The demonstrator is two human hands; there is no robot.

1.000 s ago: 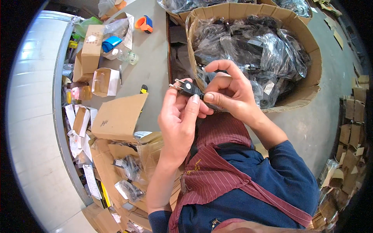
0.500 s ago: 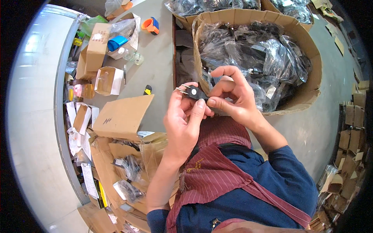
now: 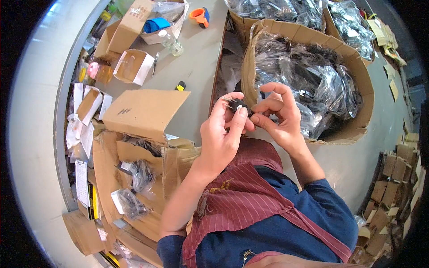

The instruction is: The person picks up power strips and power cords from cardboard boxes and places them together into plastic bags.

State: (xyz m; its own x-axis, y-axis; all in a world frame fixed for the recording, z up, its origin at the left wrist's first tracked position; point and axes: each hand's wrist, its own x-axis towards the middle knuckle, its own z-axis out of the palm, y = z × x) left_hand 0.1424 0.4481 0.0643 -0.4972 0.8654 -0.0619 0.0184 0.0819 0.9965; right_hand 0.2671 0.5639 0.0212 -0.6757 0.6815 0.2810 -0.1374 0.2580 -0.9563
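A small black power plug (image 3: 234,105) with metal pins and a round white sticker is held up in front of my apron. My left hand (image 3: 223,134) is closed on it, thumb on its face and fingers behind. The pins point up and left. At its other end my right hand (image 3: 281,120) pinches the black cable part between thumb and forefinger, the other fingers curled loosely. How far the cable runs behind my fingers is hidden. Beyond my right hand stands a large carton (image 3: 364,107) full of bagged black cables (image 3: 308,80).
An open carton (image 3: 105,156) with a few bagged items stands at the lower left. The grey table (image 3: 196,58) bears a plastic bottle (image 3: 171,43), an orange-and-blue tape dispenser (image 3: 199,18), a small white box (image 3: 134,67) and a yellow-black cutter (image 3: 180,85). Flattened cardboard (image 3: 389,178) is stacked at right.
The view has shifted, so the table and cartons sit differently in the picture. Both hands keep their hold on the plug, which has turned slightly, its sticker now partly behind my left thumb.
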